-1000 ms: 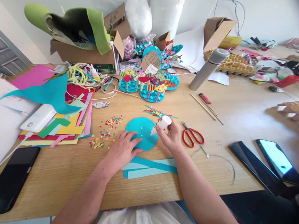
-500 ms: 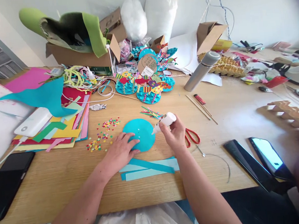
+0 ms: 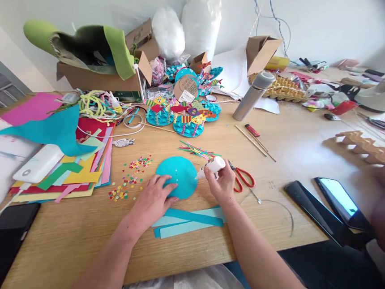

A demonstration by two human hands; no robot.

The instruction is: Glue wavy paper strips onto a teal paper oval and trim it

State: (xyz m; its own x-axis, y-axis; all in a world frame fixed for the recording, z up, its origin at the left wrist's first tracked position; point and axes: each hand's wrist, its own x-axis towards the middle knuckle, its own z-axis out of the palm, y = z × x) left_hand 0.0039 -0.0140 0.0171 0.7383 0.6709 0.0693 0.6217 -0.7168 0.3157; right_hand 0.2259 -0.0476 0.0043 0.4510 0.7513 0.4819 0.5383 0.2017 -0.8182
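Head view: the blue disc [image 3: 185,174] lies flat on the desk [image 3: 188,253], probably light, bendable paper that slides easily, best held at its rim, clear of the white dots [image 3: 176,170]. The left hand [image 3: 156,194] rests on its left side, fingers spread; the right hand [image 3: 223,181] grasps a tilted white bottle [image 3: 217,162], likely squeezable, nozzle by the disc's right edge.
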